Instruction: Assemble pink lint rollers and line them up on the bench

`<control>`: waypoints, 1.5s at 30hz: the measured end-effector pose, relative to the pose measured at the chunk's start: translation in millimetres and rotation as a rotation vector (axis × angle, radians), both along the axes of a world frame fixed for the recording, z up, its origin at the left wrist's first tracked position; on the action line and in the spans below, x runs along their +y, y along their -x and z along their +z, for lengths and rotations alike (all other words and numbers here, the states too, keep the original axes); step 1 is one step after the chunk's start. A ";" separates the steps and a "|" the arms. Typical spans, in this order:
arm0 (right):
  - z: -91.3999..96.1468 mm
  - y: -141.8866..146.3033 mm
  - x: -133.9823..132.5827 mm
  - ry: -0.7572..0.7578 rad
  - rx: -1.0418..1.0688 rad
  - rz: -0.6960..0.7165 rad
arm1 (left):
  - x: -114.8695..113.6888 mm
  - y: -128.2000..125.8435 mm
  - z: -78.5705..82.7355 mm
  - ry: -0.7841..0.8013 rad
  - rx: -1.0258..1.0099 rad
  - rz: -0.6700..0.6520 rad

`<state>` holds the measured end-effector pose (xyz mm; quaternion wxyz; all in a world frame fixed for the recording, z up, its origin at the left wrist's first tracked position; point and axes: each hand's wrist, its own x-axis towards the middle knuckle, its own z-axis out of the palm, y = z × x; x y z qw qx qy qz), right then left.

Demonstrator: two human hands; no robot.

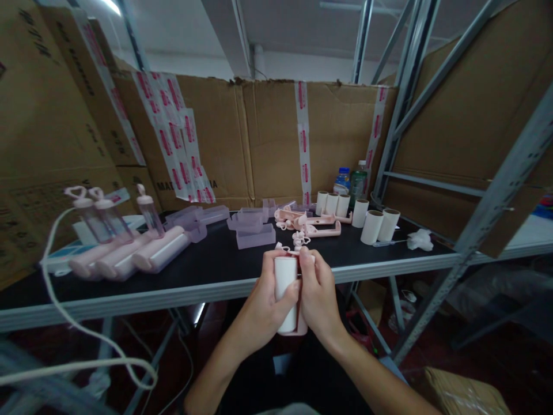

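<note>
A person's two hands meet just in front of the near edge of a black bench (224,262), seen from a head-worn camera. The left hand (261,308) is closed around a white roll (285,282), thumb across its front, holding it upright. The right hand (318,300) wraps the pink holder (301,329) that sits behind and beneath the roll, its fingertips pressed at the roll's top end. Roll and holder are held off the bench, below its metal lip and between the two palms.

On the bench to the left, three finished pink rollers (129,253) lie side by side, their clear handles pointing away from the camera. Near the middle are translucent lilac covers (254,236), some stacked. Just right of these, loose pink handles (315,227) lie in a small heap, with a few small pink parts nearer the hands. Spare white rolls (371,226) stand upright in a loose row further right, and two bottles (349,181) stand behind them against the back wall. A white wad (420,239) lies near the right end of the bench.

Taped cardboard sheets (268,138) line the back and sides. A grey metal upright (488,219) slants across the right, and a white cable (64,311) loops down at the left.
</note>
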<state>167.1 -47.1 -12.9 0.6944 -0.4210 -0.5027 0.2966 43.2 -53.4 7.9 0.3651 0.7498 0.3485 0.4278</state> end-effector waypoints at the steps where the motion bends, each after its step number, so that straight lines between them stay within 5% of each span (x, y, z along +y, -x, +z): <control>1: 0.3 -0.9 0.7 0.001 -0.005 0.000 | 0.5 0.0 -0.5 0.007 0.003 0.004; 12: 5.4 -5.1 -0.7 -0.113 -0.137 0.035 | 3.2 -2.7 -8.4 0.029 0.038 -0.008; 16: 3.5 -21.8 20.5 -0.121 -0.038 0.024 | 14.1 -5.2 -10.8 0.149 -0.230 0.116; 19: -1.3 -50.4 47.5 -0.162 -0.207 -0.123 | 21.4 -1.3 -9.1 0.359 -0.525 0.152; 25: -20.1 -86.4 81.1 -0.115 -0.606 -0.174 | 23.8 9.6 4.8 0.682 -0.979 -0.051; 32: -10.7 -95.7 83.8 -0.152 -0.711 -0.253 | 25.8 12.1 10.9 0.670 -1.126 0.111; 35: 17.5 -108.0 120.2 -0.107 -0.831 -0.313 | 32.7 19.1 6.5 0.633 -1.092 0.210; 40: 75.8 -117.4 225.8 0.132 -1.169 -0.245 | 44.3 32.3 0.5 0.591 -1.017 0.276; 45: 83.9 -112.5 287.6 0.404 -1.469 -0.073 | 42.3 37.3 6.8 0.576 -1.047 0.213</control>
